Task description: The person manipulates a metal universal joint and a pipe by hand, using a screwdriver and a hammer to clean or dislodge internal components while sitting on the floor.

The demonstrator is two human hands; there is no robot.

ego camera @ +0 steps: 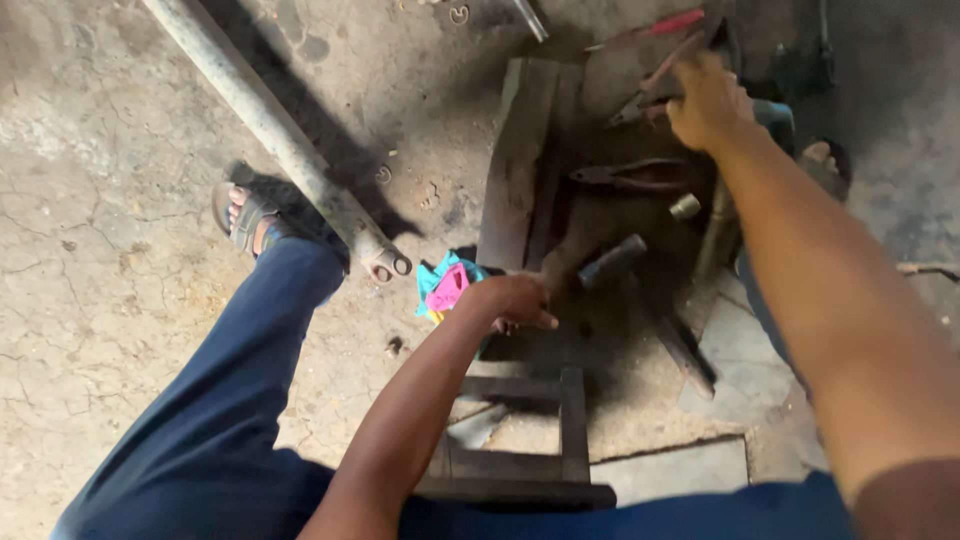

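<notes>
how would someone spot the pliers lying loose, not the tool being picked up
Find the dark wooden bench in the middle of the floor. Just right of its top plank lie the pliers, below the right hand. Their handles are dull and dark, unlike the red-handled tool in that hand.

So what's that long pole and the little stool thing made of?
The long pole looks like metal: a grey, dull, round tube with a fitting at its end. The low stool seems to be wood, dark and grimy, with flat planks and slats. The left hand rests on it.
</notes>
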